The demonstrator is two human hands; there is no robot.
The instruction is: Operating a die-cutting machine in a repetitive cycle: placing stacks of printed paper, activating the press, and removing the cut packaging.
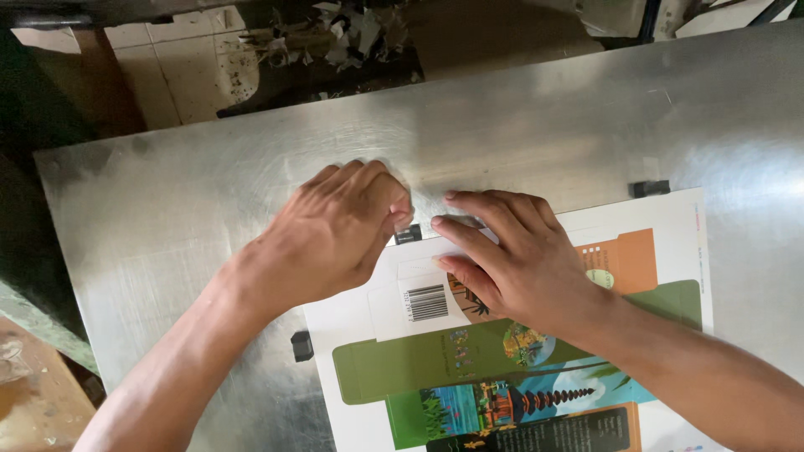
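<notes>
A: Far left of the view?
B: Bare, scuffed metal tabletop (pixel 167 218), with tiled floor (pixel 180 71) and a heap of paper scraps (pixel 335 38) beyond its far edge. A small black stop block (pixel 301 346) sits at the left edge of the printed sheet.

A: The left hand?
B: Left hand (pixel 335 230), fingers curled loosely, knuckles up, fingertips pressed down at the sheet's upper-left corner. Whether it pinches the edge or only presses on it cannot be told; the fingertips are hidden. A second black block (pixel 408 234) lies just beside its thumb.

A: The sheet itself?
B: Printed carton sheet (pixel 368 322), white with green, orange and blue panels and a barcode, flat on the tabletop, running from centre to the lower right.

A: The right hand?
B: Right hand (pixel 519 259), fingers extended and spread, flat on the sheet's upper edge, grasping nothing.

A: Further right?
B: A third black block (pixel 650 188) touches the sheet's top edge.
</notes>
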